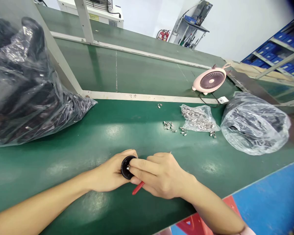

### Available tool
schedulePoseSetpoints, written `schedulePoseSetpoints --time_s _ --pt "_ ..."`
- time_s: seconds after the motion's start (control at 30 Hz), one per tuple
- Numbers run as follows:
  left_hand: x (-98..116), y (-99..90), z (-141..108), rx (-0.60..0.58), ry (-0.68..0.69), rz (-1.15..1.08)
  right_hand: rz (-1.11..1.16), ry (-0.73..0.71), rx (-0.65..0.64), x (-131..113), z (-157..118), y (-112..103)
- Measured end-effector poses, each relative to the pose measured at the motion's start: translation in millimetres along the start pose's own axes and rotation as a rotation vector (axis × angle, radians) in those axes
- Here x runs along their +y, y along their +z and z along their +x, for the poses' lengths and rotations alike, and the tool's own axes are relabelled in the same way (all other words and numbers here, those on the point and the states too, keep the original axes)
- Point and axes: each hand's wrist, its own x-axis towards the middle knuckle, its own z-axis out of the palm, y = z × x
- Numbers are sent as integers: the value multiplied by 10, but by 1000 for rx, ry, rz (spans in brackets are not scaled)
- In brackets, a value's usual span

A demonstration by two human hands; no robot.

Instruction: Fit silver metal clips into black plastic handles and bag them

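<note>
Left hand [109,171] clamped on black round disc [124,169] | right hand [161,174] gripping red-handled tool [138,188]

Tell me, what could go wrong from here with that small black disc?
The black disc, cupped in the left hand, might slip and fall. The red-handled tool in the right hand could skid and poke the left hand. The loose metal pieces on the green bench could get knocked astray.
</note>
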Motion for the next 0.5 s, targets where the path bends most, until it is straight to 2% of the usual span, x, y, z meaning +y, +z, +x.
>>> schedulePoseSetpoints --time_s 0.33,0.43,0.5 --pt "-11 -14 -14 -19 -52 -12 -40 -50 71 -15 30 4" --pt "-3 -11 -8 -14 -26 5 -13 -29 66 -15 30 0" --pt "7 -7 -2 -6 21 26 86 11 105 -20 17 -41"
